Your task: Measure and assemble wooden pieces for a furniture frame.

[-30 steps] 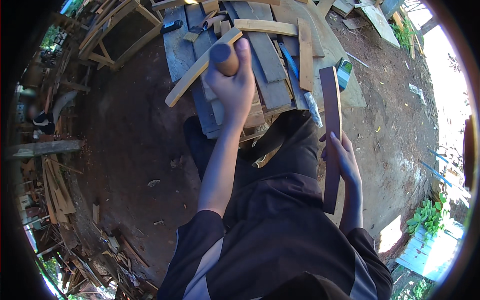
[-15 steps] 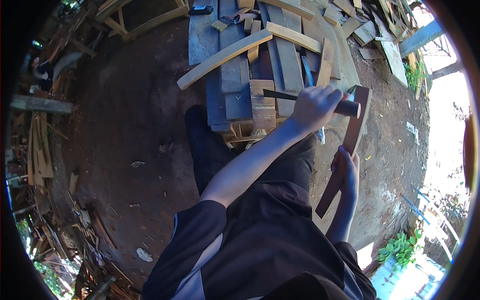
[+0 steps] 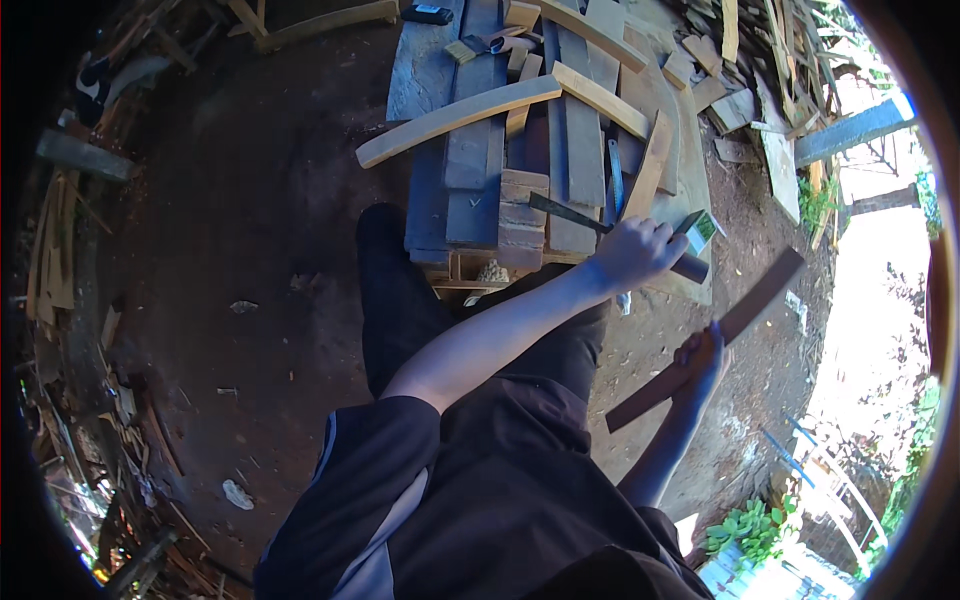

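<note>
Left grip: closed round a tool. Its short round handle (image 3: 690,267) is held in the left hand (image 3: 640,252), fingers wrapped over, butt end left sticking out toward the right; the thin dark blade (image 3: 565,211) is pointed leftward, over the counter (image 3: 693,160). Right grip: closed round a dark brown wooden strip (image 3: 762,292). The strip is held near its middle by the right hand (image 3: 706,358), tilted, upper end to the right, lower end near the lap, the whole piece well clear of the blade. A green box-like item (image 3: 697,228) is seen just past the left knuckles; contact cannot be told. Below the blade tip, a layered brown block (image 3: 523,220) is set at the counter's near edge. Farther up, a blue strip-like tool (image 3: 615,172) is laid beside a tan board (image 3: 650,165). Two pale curved strips, a longer one (image 3: 460,120) and a shorter one (image 3: 602,100), are placed end to end across planks. Beyond them, a brush (image 3: 461,51) and a black case (image 3: 427,14) are seen.
</note>
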### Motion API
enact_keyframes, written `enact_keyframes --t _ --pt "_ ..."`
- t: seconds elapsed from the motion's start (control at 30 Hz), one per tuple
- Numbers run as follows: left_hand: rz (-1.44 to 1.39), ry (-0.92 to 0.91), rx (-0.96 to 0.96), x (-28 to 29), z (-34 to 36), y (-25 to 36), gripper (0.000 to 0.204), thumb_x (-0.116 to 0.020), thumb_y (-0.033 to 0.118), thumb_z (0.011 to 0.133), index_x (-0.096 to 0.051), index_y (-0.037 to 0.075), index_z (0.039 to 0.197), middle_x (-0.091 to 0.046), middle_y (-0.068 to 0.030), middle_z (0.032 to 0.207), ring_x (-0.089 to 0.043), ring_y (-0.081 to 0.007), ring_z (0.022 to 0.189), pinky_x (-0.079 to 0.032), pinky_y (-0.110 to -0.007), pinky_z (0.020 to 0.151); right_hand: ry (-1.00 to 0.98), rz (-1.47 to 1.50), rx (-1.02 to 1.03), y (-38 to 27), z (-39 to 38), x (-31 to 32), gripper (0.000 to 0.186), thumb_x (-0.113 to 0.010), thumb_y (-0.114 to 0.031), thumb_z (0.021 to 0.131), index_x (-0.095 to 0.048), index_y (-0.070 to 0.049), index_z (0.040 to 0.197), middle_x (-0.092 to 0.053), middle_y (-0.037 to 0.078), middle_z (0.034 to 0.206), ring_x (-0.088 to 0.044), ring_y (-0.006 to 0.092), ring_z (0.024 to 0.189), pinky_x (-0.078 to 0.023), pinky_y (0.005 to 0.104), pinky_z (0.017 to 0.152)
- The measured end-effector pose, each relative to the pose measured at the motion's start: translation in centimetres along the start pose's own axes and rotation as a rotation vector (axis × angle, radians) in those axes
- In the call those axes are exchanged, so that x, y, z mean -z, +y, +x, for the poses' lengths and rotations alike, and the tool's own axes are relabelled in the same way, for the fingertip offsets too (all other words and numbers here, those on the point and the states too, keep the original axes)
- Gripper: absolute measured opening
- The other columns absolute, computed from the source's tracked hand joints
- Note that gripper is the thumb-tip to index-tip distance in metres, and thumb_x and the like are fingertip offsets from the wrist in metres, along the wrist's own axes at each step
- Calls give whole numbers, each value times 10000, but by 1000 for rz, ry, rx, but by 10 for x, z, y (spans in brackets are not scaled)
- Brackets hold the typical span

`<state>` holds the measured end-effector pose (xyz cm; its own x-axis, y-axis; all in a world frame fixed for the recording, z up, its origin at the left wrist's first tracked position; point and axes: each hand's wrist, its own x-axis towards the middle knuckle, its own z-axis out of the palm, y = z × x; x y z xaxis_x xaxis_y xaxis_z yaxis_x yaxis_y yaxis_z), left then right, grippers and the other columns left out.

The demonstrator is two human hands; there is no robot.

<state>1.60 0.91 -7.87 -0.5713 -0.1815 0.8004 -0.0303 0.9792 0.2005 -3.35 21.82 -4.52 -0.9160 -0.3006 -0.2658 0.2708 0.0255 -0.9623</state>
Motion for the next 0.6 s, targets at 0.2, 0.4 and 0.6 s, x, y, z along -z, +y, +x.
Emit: enact_keyframes --t 0.2,0.4,0.6 --pt "80 3 30 -16 -9 3 162 -626 174 780 -537 96 890 -540 -14 700 -622 -166 635 -489 -301 562 -18 -72 197 18 7 -11 159 -616 -153 883 -492 -65 838 -447 -1 562 -420 93 404 -317 243 350" --pt "108 11 66 -23 -4 2 161 -622 167 787 -553 89 910 -555 -9 712 -620 -161 651 -478 -294 570 170 343 79 26 21 -6 126 -577 -127 878 -493 -60 811 -447 -4 548 -440 91 405 -352 242 364" --pt "205 -36 148 -18 -21 -35 165 -625 151 776 -565 84 915 -555 -9 717 -619 -169 664 -468 -304 574 154 236 101 31 34 -2 128 -580 -148 866 -502 -47 848 -463 6 597 -424 105 409 -355 261 374"
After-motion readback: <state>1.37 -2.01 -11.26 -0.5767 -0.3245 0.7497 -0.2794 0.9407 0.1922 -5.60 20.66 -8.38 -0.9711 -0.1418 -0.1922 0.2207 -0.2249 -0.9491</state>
